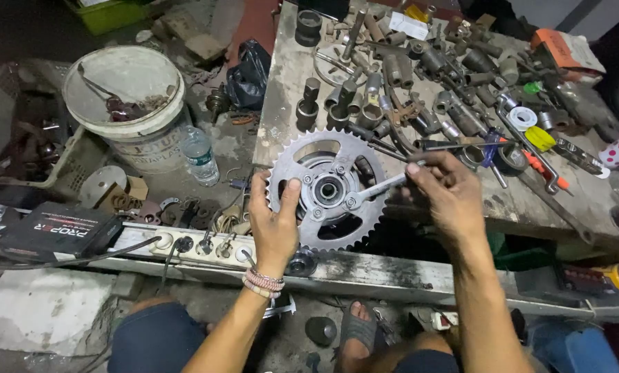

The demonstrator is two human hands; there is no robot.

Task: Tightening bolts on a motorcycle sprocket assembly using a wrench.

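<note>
A large toothed steel sprocket (302,155) with a hub in its middle lies at the near left corner of a metal workbench (285,90). My left hand (273,224) grips its near left rim, thumb laid on the face. My right hand (442,195) holds a silver wrench (382,186) by the handle, with the wrench head set on a nut beside the hub.
Many sockets, spanners and screwdrivers cover the workbench behind the sprocket. A white bucket (126,103) and a plastic bottle (200,155) stand on the floor at left. A black box (53,231) and a power strip (199,247) rest on the near ledge. My sandalled foot (358,331) shows below.
</note>
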